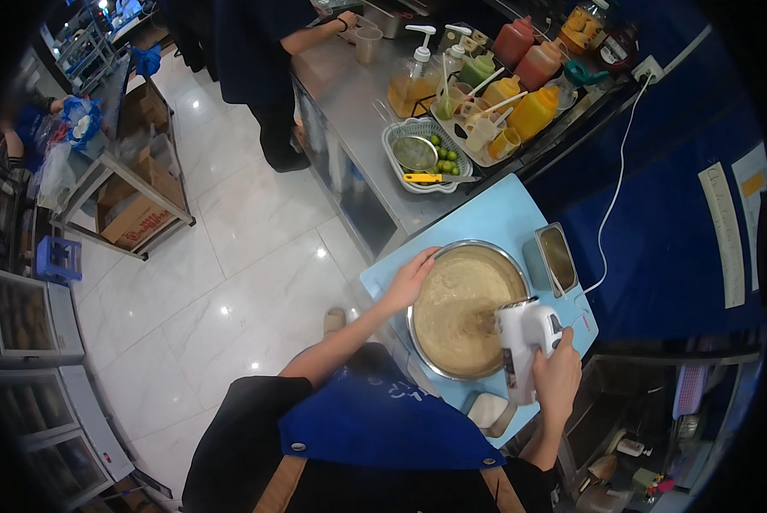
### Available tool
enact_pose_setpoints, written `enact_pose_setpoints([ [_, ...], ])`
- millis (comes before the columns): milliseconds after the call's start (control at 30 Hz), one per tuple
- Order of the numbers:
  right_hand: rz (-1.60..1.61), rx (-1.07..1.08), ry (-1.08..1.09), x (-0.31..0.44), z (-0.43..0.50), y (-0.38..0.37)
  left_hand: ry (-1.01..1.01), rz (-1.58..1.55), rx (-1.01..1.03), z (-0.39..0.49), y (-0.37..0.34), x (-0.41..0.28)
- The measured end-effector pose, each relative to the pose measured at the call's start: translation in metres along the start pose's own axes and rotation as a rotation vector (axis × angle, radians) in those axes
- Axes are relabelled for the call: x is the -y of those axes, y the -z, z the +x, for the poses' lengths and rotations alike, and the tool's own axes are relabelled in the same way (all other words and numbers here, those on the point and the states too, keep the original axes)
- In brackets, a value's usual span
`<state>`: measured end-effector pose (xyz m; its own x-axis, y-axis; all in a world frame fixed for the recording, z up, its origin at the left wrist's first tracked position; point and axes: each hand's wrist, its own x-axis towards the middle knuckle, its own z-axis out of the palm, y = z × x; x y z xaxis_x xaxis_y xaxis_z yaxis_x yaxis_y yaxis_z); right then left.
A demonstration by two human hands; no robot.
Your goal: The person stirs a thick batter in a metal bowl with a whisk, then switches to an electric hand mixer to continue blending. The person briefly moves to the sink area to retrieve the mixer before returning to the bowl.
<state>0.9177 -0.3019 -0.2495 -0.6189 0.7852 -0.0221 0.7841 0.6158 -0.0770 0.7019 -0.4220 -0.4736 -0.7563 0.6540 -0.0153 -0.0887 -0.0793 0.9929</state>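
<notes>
A large steel bowl (415, 343) of pale tan batter (444, 301) stands on a light blue board (396, 269). My left hand (412, 279) grips the bowl's upper left rim. In my right hand (558, 372) is the handle of a white electric hand mixer (518, 359). Its beaters dip into the batter at the bowl's right side and look blurred. Right of the bowl, on the board, is a rectangular steel container (556, 260) with a utensil in it. Below the bowl sits a small container (488, 410) with something white in it.
Beyond the board, a steel counter (338, 96) holds a basket (399, 183) of small green limes, a strainer and a yellow-handled knife (425, 178). Sauce bottles (532, 109) and a pump bottle (412, 83) stand behind. A white cord (621, 167) hangs at right. A co-worker (255, 64) stands at the counter.
</notes>
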Motion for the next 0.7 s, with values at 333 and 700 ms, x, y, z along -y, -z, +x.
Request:
enact_pose_setpoints([
  [333,0.255,0.193,0.217,0.032,0.004,-0.013,-0.006,0.078,-0.013,-0.001,0.001,0.002],
  [700,-0.048,0.08,-0.087,-0.002,0.006,0.008,0.016,-0.039,0.013,0.002,-0.002,0.015],
])
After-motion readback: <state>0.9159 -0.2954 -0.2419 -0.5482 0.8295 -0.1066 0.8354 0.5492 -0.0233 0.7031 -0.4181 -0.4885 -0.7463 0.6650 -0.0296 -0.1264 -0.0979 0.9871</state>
